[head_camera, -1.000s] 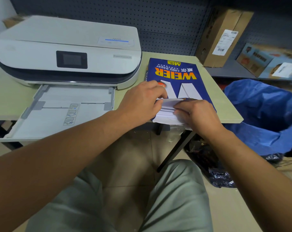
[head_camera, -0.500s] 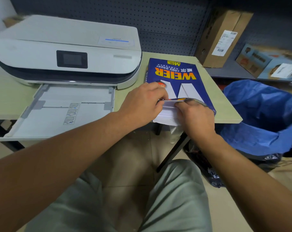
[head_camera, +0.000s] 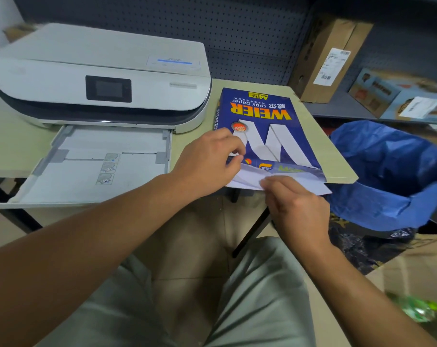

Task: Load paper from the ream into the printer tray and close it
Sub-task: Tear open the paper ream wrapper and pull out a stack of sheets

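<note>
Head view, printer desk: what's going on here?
A person is pulling sheets out of the open near end of a blue ream on the desk. The left hand steadies the wrapper; the right hand pinches the white sheets. The printer tray beside it is pulled out, with no loose stack in it yet.

A stockroom or back office, by the look of it. A dark pegboard wall [head_camera: 250,41] backs a small desk [head_camera: 337,156] with a printer [head_camera: 99,71]. Labelled cardboard boxes [head_camera: 330,58] sit on a shelf beside it
</note>
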{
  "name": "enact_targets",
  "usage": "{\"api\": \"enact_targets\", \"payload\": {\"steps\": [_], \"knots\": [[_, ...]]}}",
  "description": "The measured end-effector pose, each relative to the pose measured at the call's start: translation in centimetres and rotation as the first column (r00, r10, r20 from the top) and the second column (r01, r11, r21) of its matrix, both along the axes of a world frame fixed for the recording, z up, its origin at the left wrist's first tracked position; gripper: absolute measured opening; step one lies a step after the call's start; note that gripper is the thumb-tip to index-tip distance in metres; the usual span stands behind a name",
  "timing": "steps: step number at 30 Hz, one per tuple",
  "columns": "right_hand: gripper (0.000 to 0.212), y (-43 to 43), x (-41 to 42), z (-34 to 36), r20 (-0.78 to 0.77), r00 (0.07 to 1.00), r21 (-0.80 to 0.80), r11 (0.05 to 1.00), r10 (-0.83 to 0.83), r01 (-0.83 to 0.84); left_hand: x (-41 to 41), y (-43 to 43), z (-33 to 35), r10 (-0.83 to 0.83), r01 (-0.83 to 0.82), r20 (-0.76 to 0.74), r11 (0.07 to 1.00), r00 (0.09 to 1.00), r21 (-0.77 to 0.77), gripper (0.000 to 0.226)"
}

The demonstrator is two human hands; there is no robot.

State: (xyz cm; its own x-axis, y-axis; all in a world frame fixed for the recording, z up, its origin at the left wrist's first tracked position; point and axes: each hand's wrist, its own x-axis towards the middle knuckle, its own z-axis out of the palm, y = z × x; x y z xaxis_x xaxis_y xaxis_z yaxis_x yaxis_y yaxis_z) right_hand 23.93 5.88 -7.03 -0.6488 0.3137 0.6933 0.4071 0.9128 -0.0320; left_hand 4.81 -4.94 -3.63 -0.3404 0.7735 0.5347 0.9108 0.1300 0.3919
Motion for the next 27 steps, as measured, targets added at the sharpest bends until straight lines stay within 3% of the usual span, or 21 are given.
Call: {"api": "enact_targets", "payload": {"steps": [5, 8, 11, 14, 17, 20, 22, 24, 27], "knots": [[0.022, -2.0, 2.3, -0.8, -0.024, 0.998, -0.087, 0.995, 0.05, -0.052, 2.4, -2.2, -0.2, 0.087, -0.064, 0.248, 0.993, 0.965, -0.099, 0.008], [0.021, -2.8, 3.6, -0.7, -0.02, 0.998, -0.094, 0.993, 0.065, -0.067, 3.6, -3.8, -0.2, 0.133, -0.045, 0.412, 0.975, 0.901, -0.217, 0.018], [0.021, -3.7, 4.9, -0.4, -0.03, 0.997, -0.079, 0.994, 0.076, -0.079, 4.7, -5.3, -0.3, 0.151, -0.032, 0.563, 0.976, 0.812, -0.215, 0.022], [0.022, -4.6, 6.1, -0.5, -0.039, 0.996, -0.091, 0.993, 0.077, -0.08, 5.7, -6.3, -0.5, 0.139, -0.053, 0.591, 0.986, 0.794, -0.16, 0.025], [0.022, -5.8, 7.5, -0.6, -0.034, 0.996, -0.084, 0.993, 0.081, -0.084, 7.3, -7.1, -1.3, 0.102, 0.013, 0.737, 0.989, 0.668, -0.149, 0.036], [0.019, -7.0, 8.8, -0.5, -0.01, 0.998, -0.078, 0.995, 0.065, -0.065, 8.9, -7.8, -2.2, 0.095, 0.004, 0.795, 0.993, 0.599, -0.122, 0.041], [0.018, -7.5, 9.8, -0.2, -0.004, 0.998, -0.102, 0.993, 0.058, -0.058, 9.6, -8.2, -2.5, 0.114, -0.041, 0.799, 0.993, 0.591, -0.112, 0.045], [0.031, -7.3, 11.0, 0.9, -0.046, 0.998, -0.175, 0.983, 0.041, -0.049, 10.1, -8.5, -2.5, 0.14, -0.079, 0.784, 0.99, 0.605, -0.115, 0.047], [0.038, -5.1, 11.9, 3.5, -0.065, 0.991, -0.322, 0.942, -0.119, 0.092, 10.7, -9.1, -2.2, 0.158, -0.095, 0.781, 0.987, 0.604, -0.126, 0.05]]}}
